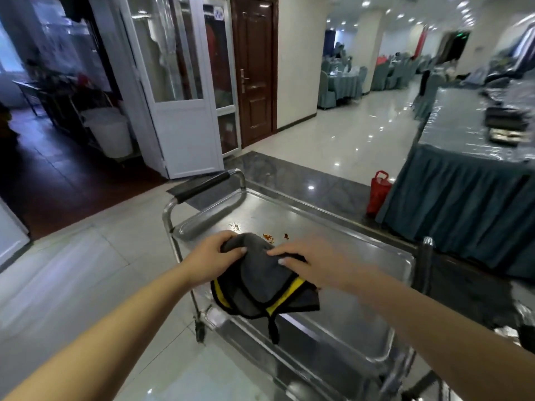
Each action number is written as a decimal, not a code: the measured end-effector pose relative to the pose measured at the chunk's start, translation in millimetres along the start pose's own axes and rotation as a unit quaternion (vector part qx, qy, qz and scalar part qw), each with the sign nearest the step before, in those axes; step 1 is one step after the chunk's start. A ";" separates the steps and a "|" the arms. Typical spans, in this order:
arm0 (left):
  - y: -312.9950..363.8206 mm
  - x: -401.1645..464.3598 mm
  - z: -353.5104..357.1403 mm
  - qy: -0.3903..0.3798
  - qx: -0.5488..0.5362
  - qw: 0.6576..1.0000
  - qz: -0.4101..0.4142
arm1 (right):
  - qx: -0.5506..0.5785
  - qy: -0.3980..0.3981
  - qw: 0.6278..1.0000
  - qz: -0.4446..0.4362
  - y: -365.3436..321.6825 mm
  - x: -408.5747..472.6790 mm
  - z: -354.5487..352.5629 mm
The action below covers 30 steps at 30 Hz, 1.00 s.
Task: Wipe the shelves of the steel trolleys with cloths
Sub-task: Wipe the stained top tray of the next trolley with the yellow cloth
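- One grey cloth (262, 280), yellow-banded and black-edged, bunched over the top shelf (333, 230) of the steel trolley (170, 215).
- Left hand (210, 257) — fingers curled, gripping its left fold.
- Right hand (308, 260) — fingers bent, pinching its right edge.
- Cloth hangs between both hands, a strap end pointing down toward the viewer.
- Orange crumbs (267, 237) just beyond it.

A banquet hall of a hotel or restaurant: round tables with pale blue-grey cloths and covered chairs (341, 82) stand in rows on a glossy tiled floor (347, 134) under recessed ceiling spotlights (366, 2). A long table skirted in pleated teal fabric (463, 204) runs along the right, and a stainless steel service trolley (289, 215) stands near white-framed glass doors (173, 82)
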<state>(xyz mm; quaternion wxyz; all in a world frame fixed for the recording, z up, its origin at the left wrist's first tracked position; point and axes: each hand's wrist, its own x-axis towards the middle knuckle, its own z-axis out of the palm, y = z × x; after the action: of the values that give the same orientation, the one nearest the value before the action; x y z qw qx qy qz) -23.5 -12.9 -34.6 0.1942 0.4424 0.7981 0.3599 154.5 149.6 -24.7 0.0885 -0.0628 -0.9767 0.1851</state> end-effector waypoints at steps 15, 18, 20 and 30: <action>8.7 105.4 -10.0 -0.175 -0.176 0.957 0.151 | 0.104 0.241 0.940 0.218 13.6 97.9 -27.6; 25.2 131.7 6.9 -0.141 -0.160 0.968 0.136 | 0.097 0.253 0.934 0.231 32.8 97.2 -35.1; 37.6 149.2 19.4 -0.127 -0.147 0.970 0.147 | 0.109 0.255 0.930 0.241 48.0 96.2 -39.5; 56.7 232.8 61.8 -0.145 -0.153 0.971 0.112 | 0.245 0.135 0.905 0.322 144.8 50.5 -31.3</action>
<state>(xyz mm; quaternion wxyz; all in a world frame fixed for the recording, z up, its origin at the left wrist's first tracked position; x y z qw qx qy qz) -76.7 228.7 -31.5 0.3314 0.5412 0.6428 0.4291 124.4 302.2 -42.4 0.1674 -0.3750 -0.8060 0.4263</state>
